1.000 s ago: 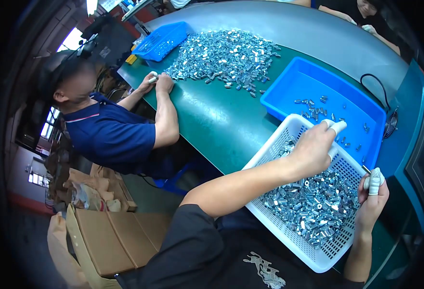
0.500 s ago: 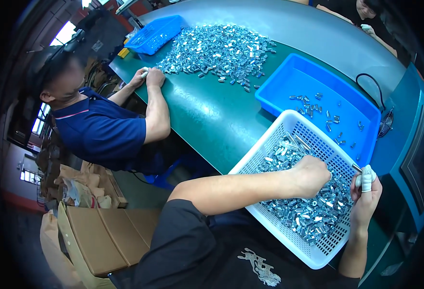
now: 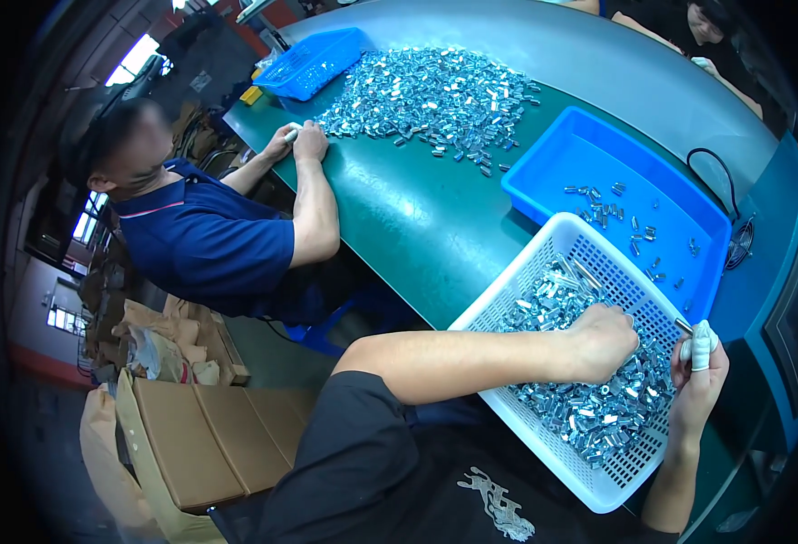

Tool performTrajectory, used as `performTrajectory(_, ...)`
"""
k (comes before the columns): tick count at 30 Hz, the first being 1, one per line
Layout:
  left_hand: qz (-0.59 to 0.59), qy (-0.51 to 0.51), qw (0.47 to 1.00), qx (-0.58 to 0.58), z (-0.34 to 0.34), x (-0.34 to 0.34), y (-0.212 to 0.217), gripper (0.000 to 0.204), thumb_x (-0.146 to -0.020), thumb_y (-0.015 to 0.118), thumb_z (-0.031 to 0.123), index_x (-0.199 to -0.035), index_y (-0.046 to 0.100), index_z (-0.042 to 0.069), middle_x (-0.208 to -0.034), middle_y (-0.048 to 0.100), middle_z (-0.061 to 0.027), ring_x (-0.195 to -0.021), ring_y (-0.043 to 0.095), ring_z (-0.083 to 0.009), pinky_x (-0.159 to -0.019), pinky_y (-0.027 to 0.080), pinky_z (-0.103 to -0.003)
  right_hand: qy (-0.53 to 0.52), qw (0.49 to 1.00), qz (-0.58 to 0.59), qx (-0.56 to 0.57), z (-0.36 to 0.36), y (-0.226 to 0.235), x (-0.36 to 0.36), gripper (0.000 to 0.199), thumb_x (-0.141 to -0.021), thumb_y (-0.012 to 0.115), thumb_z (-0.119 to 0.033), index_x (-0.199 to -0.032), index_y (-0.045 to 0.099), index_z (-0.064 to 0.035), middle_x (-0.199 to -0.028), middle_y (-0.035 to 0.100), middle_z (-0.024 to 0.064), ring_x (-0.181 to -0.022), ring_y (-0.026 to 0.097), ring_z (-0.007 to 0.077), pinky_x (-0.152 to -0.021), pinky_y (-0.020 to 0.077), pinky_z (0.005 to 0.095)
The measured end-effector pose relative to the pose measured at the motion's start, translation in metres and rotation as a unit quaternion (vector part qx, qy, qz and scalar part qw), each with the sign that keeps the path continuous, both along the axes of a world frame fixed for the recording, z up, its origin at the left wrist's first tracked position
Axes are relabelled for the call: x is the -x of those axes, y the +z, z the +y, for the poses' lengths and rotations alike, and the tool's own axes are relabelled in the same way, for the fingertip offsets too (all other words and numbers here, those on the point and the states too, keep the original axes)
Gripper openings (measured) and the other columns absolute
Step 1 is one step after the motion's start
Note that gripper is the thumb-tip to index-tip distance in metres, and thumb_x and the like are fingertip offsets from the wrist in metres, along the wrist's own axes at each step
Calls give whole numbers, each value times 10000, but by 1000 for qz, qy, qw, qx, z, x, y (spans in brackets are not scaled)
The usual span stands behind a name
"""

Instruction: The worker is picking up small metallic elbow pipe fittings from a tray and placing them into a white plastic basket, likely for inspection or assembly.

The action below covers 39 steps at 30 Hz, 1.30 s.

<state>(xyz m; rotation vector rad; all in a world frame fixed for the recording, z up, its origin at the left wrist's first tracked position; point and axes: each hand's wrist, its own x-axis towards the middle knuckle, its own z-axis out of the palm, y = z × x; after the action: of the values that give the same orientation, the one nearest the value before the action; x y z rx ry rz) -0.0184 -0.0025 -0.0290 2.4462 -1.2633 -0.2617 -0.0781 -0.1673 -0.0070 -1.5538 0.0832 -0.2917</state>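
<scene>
A co-worker in a navy shirt (image 3: 204, 222) is positioned along the left edge of the green bench (image 3: 426, 240). Brown cardboard (image 3: 208, 435) occupies the lower left. A yellow container (image 3: 251, 95) is located near the far corner. A black cable (image 3: 723, 172) curves beside the blue machine housing (image 3: 770, 231) at right.

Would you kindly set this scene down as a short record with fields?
Left hand: down at the metal parts in the basket; its grip is hidden
Right hand: holds a thin rod by the basket's right edge
Basket: white, perforated, partly filled
Tray: blue, beyond the basket, with scattered parts
Bench: green, bearing a heap of small metal parts
Co-worker: at left, blue shirt, both hands near the heap
</scene>
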Motion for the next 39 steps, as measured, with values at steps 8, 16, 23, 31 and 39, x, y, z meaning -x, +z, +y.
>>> performTrajectory(8,71,-31,997,30,-3,-5,-1,118,-598,597,25,-714,617,18,-704,597,-163,-762,588,-338,-682,478,-419,-12,1000,8,13,-2,-1,4,257,-927,458,-248,-790,532,-43,-572,451,-22,-434,322,11,-388,216,164)
performTrajectory(16,201,35,945,254,5,-18,26,208,-754,702,94,-903,576,25,-834,622,-50,-772,593,-134,-685,482,-269,32,999,-25,-9,2,7,-3,236,-914,489,-189,-761,564,-25,-623,540,0,-485,400,21,-430,294,178)
performTrajectory(23,209,72,928,299,2,-15,32,199,-763,696,62,-916,590,-8,-826,604,-24,-735,570,-83,-667,462,-220,26,999,4,-20,-4,9,0,305,-912,496,-173,-654,548,-17,-586,526,-1,-513,428,33,-467,329,200)
performTrajectory(31,99,9,947,305,4,-16,35,188,-784,661,35,-961,623,-17,-820,616,-45,-729,578,-99,-654,457,-222,83,995,18,-57,-2,5,0,233,-907,502,-168,-793,612,4,-637,538,-16,-587,463,34,-514,365,209)
performTrajectory(39,356,43,888,289,12,-17,37,199,-797,629,-6,-988,592,-50,-901,637,-95,-803,614,-136,-746,505,-264,162,981,84,-60,-7,14,-2,279,-926,470,-175,-720,572,-16,-629,535,-8,-549,432,34,-499,353,204)
